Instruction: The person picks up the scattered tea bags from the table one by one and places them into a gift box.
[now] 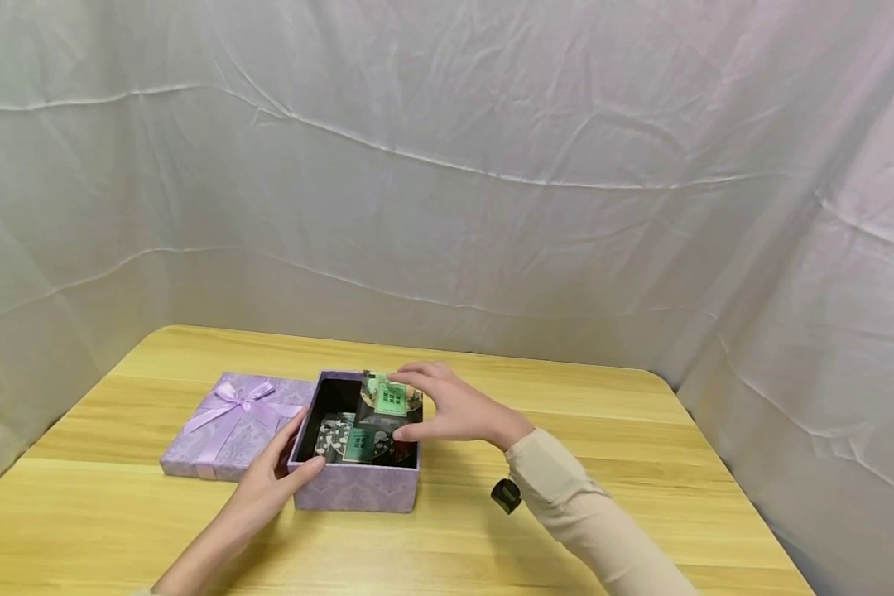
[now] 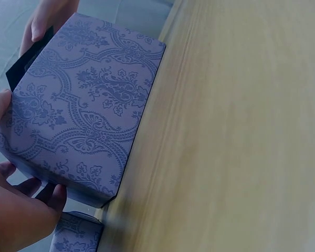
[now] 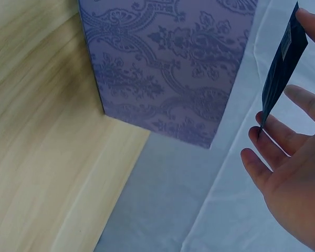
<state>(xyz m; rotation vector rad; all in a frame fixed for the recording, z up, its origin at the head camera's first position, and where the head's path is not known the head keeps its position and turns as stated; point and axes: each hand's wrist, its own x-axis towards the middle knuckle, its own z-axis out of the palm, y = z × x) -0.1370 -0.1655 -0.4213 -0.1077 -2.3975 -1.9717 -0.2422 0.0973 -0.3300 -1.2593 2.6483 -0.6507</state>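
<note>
A purple patterned gift box [image 1: 353, 490] stands uncovered on the table. My left hand [image 1: 264, 483] grips its left side; the thumb is at the near left corner and the fingers lie along the side wall. Above the right part of the box, my right hand [image 1: 462, 407] holds a dark flat sachet [image 1: 378, 414] with a green label between thumb and fingers. In the right wrist view the sachet [image 3: 283, 65] shows edge-on, pinched at its edges. Inside the box lies another dark patterned sachet [image 1: 335, 434] with a green label. The box's floor is partly hidden.
Left of the box lies its purple lid [image 1: 249, 434], topped with a lilac ribbon bow [image 1: 244, 399]. The wooden table [image 1: 566, 397] has a rounded far edge, with a pale cloth curtain [image 1: 447, 232] behind and beside it. A small black device [image 1: 506, 496] sits at my right cuff.
</note>
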